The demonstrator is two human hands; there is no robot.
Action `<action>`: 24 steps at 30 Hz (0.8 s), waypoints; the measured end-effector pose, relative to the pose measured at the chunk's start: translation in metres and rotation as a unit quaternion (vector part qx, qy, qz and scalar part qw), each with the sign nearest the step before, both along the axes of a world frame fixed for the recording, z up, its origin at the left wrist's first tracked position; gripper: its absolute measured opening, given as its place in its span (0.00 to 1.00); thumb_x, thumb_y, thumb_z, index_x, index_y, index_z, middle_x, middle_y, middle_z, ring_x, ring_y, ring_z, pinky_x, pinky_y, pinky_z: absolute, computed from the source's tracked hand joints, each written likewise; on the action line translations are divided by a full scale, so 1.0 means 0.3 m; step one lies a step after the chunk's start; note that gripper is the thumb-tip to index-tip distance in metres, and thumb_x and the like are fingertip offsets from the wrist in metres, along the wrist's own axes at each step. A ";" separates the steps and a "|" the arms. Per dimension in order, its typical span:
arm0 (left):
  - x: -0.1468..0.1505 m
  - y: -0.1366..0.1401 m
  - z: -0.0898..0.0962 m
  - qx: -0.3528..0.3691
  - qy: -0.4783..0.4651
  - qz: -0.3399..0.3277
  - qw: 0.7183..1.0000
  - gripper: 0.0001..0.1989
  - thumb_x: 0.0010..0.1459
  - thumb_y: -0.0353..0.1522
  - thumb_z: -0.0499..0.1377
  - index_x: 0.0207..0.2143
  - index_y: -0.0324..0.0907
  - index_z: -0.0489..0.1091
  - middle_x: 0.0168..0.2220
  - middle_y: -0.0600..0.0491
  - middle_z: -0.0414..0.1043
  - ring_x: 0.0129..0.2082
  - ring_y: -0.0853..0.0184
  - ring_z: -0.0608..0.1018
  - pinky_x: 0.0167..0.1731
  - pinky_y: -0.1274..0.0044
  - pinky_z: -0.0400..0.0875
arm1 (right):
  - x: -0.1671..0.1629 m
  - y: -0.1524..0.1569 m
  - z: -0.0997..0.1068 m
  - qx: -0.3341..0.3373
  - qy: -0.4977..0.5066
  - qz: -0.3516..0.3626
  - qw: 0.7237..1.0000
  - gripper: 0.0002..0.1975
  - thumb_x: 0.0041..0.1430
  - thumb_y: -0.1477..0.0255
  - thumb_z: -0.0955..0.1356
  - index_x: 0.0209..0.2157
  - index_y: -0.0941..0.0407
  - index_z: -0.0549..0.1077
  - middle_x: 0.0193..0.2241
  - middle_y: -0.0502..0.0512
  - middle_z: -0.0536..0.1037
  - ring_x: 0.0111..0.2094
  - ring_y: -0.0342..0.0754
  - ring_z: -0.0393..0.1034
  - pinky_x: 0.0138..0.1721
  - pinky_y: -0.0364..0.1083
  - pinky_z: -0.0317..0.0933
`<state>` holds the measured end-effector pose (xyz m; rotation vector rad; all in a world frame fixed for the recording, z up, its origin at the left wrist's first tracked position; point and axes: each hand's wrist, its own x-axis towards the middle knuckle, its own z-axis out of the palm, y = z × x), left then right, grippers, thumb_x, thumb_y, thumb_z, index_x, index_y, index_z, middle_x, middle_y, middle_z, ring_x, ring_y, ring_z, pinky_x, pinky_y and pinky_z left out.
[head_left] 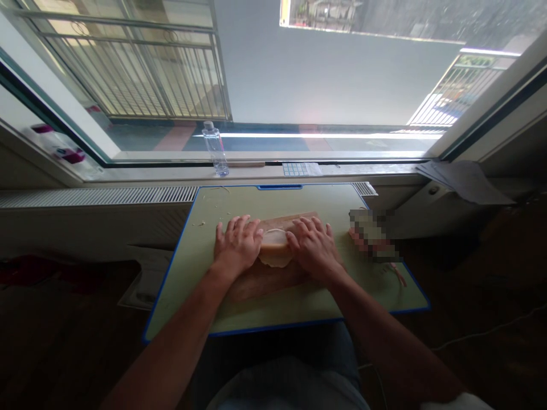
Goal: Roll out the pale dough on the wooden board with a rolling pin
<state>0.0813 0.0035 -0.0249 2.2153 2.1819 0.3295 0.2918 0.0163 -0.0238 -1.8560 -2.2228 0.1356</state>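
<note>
On a wooden board point(273, 283) lies a thin, pale sheet that looks like dough point(276, 262). Across it sits a thick, smooth, pale cylinder point(276, 242), which resembles a rolling pin. Edges of the sheet show beyond and in front of the cylinder. My left hand point(237, 245) rests palm down over its left end, fingers spread forward. Over the right end lies my right hand point(314, 245) in the same way, fingers stretched out. Both ends of the cylinder are hidden beneath my palms. Each thumb points inward.
The board is on a pale green, blue-edged table point(183, 296), with crumbs at its far left. A pixelated, unclear item point(371, 234) lies at the right. Beyond are a radiator point(98, 196), a clear bottle point(216, 149) on the windowsill and papers point(464, 181).
</note>
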 end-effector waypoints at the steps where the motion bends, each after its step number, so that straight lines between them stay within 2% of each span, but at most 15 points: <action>1: -0.003 0.021 0.002 -0.009 0.000 -0.002 1.000 0.26 0.76 0.43 0.46 0.67 0.53 0.73 0.72 0.45 0.69 0.72 0.50 0.67 0.73 0.46 0.54 | -0.001 0.018 0.007 -0.004 0.000 0.001 1.000 0.27 0.77 0.56 0.60 0.68 0.51 0.72 0.72 0.57 0.71 0.73 0.63 0.56 0.74 0.68 0.47; 6: -0.020 0.124 0.003 -0.037 -0.003 -0.009 0.999 0.26 0.75 0.43 0.47 0.68 0.53 0.72 0.73 0.47 0.68 0.72 0.52 0.68 0.72 0.49 0.56 | -0.006 0.115 0.017 -0.027 0.008 -0.003 1.000 0.27 0.75 0.54 0.62 0.66 0.50 0.74 0.69 0.58 0.74 0.70 0.61 0.60 0.72 0.65 0.50; 11: -0.022 0.208 0.017 -0.057 -0.009 0.001 0.998 0.25 0.74 0.42 0.47 0.65 0.51 0.73 0.71 0.46 0.70 0.68 0.52 0.72 0.70 0.52 0.62 | -0.011 0.215 0.010 -0.033 0.026 -0.018 0.999 0.29 0.73 0.55 0.63 0.67 0.54 0.73 0.69 0.62 0.73 0.70 0.61 0.61 0.71 0.63 0.53; 16: -0.020 0.283 0.020 -0.051 -0.013 0.023 0.998 0.24 0.74 0.40 0.48 0.61 0.45 0.76 0.66 0.42 0.74 0.64 0.50 0.75 0.66 0.54 0.67 | -0.021 0.292 0.012 -0.037 0.039 -0.038 0.998 0.29 0.71 0.56 0.64 0.66 0.57 0.74 0.68 0.66 0.74 0.68 0.63 0.65 0.69 0.63 0.55; 20: -0.028 0.307 0.010 -0.047 -0.019 0.033 0.998 0.23 0.74 0.39 0.48 0.58 0.44 0.77 0.63 0.41 0.76 0.62 0.51 0.77 0.63 0.58 0.70 | -0.027 0.308 0.014 -0.025 0.033 -0.040 0.998 0.27 0.71 0.58 0.65 0.62 0.57 0.76 0.65 0.67 0.76 0.66 0.63 0.68 0.68 0.63 0.56; 24: -0.031 0.265 0.004 -0.042 -0.027 0.020 0.999 0.22 0.74 0.41 0.49 0.59 0.46 0.78 0.63 0.42 0.76 0.62 0.53 0.77 0.63 0.60 0.70 | -0.022 0.255 0.012 -0.007 0.031 -0.030 0.999 0.26 0.72 0.58 0.64 0.63 0.56 0.76 0.65 0.66 0.77 0.65 0.62 0.68 0.68 0.61 0.56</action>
